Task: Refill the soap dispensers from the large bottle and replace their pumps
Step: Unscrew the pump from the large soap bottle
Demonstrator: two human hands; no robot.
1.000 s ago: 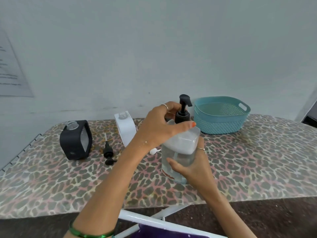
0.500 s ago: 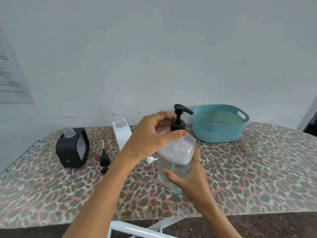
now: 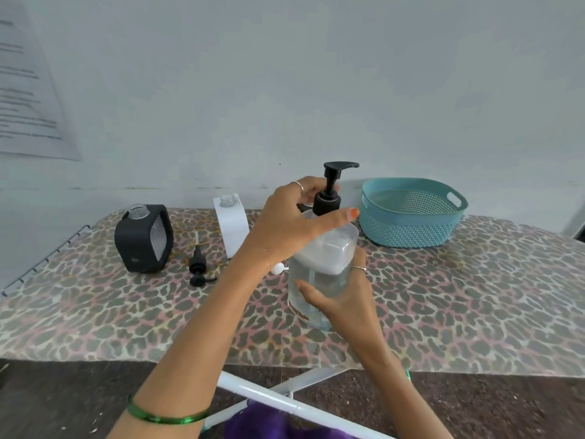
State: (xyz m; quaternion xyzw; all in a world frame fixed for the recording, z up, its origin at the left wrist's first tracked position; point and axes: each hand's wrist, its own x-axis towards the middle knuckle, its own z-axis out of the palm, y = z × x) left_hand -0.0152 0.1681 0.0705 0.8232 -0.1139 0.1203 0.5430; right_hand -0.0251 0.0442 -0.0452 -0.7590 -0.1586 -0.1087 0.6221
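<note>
1. The large clear square plastic bottle (image 3: 319, 274), part full of clear liquid, stands upright near the middle of the counter (image 3: 474, 305), closer to its front edge than to the wall.
2. Its black pump (image 3: 329, 191) sits on the neck, spout pointing toward the right end of the counter.
3. The left hand (image 3: 294, 223) curls its fingers and thumb around the pump's collar; the right hand (image 3: 345, 299) wraps the bottle's lower body.
4. The counter is covered in leopard-print cloth and runs along a plain pale wall (image 3: 316, 90); a printed sheet of paper (image 3: 28, 90) hangs on the wall at the left.
5. Toward the back left stand a black square dispenser (image 3: 142, 239) and a white square dispenser (image 3: 232, 226), both with open necks.
6. A loose black pump with its tube (image 3: 198, 264) lies between them, nearer the front; a small white part (image 3: 278, 268) shows just beside the left forearm, mostly hidden.
7. A teal perforated plastic basket (image 3: 411, 213) sits at the back right, near the bottle.
</note>
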